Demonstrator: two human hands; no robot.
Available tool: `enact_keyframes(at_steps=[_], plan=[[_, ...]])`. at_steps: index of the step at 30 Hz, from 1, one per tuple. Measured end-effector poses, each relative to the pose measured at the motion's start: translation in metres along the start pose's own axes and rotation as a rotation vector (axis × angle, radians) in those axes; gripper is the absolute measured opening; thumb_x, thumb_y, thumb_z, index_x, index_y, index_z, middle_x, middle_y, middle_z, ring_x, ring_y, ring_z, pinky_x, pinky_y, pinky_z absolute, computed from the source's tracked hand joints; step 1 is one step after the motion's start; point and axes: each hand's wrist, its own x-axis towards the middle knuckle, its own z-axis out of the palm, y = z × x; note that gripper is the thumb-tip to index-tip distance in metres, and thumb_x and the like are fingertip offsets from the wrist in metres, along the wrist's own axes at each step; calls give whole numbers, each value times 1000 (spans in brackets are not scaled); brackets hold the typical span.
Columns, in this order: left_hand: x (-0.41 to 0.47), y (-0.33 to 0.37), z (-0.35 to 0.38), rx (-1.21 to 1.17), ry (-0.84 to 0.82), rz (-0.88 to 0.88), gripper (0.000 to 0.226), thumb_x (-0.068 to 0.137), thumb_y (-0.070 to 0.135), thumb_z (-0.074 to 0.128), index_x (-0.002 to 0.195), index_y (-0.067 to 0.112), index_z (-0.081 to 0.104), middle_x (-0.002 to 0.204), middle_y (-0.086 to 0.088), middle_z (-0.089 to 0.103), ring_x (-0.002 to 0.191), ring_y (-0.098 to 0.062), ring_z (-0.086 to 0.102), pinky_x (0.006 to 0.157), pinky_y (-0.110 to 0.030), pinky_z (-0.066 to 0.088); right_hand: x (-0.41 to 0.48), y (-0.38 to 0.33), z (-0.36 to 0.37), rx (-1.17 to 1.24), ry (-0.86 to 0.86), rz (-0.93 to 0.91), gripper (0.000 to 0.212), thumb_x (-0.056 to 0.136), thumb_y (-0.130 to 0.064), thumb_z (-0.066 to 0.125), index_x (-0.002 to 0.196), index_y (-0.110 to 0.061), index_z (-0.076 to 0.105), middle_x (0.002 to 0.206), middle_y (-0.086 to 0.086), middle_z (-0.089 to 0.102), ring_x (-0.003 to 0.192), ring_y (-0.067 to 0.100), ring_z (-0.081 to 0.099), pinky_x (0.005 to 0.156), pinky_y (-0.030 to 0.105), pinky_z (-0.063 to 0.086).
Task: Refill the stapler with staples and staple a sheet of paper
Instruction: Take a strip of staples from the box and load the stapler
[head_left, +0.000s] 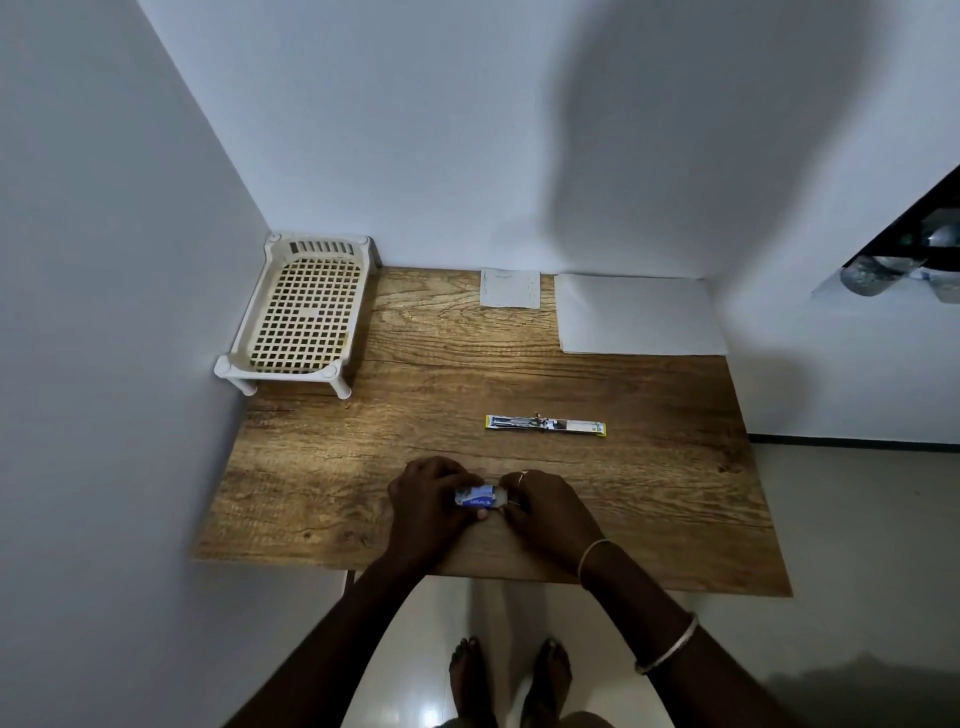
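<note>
Two hands (431, 499) (545, 506), one staple box (474, 496), one stapler (545, 424)

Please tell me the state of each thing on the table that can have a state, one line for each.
Stapler: opened out flat, lying untouched mid-table.
Staple box: held in both hands, inner tray partly slid out on the right.
Left hand: closed on the box.
Right hand: fingers at the tray end.
Paper sheets: flat at the far right, not stapled.
Small paper: flat at the far edge.
Basket: upright on its legs, nothing visible inside.

Bangles (670, 647), thin bracelet (592, 555), ring (522, 474)
</note>
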Motion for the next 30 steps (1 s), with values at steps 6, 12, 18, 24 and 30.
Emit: enact_keyframes(at_steps=[6,12,18,24,30], plan=[[5,-6,-9,39,-79,62,65,67,66,79,127,43,66,124,10,61,121,-19,49,91,-39,34,-3,8,-12,62,69,36,33,89,-18,71,122,-23,67,114,1,72,103,12,65,92,23,48],[27,13,-32,-305,70,79,25,88,32,76,113,28,76,110,9,72,105,-8,63,91,-36,49,11,6,-50,186,285,-7,16,85,-11,77,100,-17,74,95,3,75,87,13,68,81,29,55],[57,61,-38,-702,-67,-19,17,91,35,74,99,22,82,89,8,80,86,1,73,75,-15,54,30,-9,-68,154,344,-123,8,90,-18,72,97,-20,76,87,-3,75,80,8,66,72,26,52],[72,60,-29,-869,-147,-155,10,90,27,76,89,19,82,81,-6,79,72,-13,70,68,-32,56,36,-5,-72,42,379,-104,10,88,-19,73,97,-24,76,95,-6,68,84,10,61,70,26,48],[81,58,-21,-858,-186,-234,8,91,26,74,88,26,81,83,2,80,73,-5,70,72,-31,56,50,-3,-71,-329,340,-172,13,86,-18,72,96,-25,77,93,-1,67,92,23,60,75,36,49]])
